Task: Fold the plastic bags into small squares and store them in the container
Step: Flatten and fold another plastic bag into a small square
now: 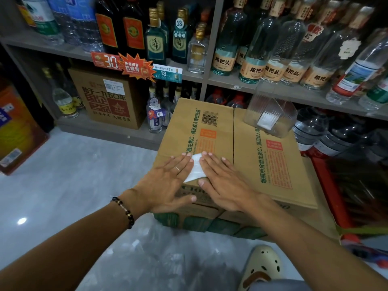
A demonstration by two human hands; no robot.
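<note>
A small folded white plastic bag [196, 168] lies on top of a brown cardboard box [247, 156], near its front left corner. My left hand [168, 181] lies flat with straight fingers pressing the bag's left side. Flat on the bag's right side, my right hand [222, 179] presses it with straight fingers. Only a narrow strip of the bag shows between the two hands. A clear plastic container [270, 114] stands tilted at the far right of the box top, with folded white bags visible inside it.
Grey shelves [205, 78] packed with glass bottles stand right behind the box. A brown carton [107, 97] sits on the lowest shelf at left. A red crate [331, 190] adjoins the box on the right. A clear plastic bag [168, 261] lies on the pale floor near my shoe [262, 267].
</note>
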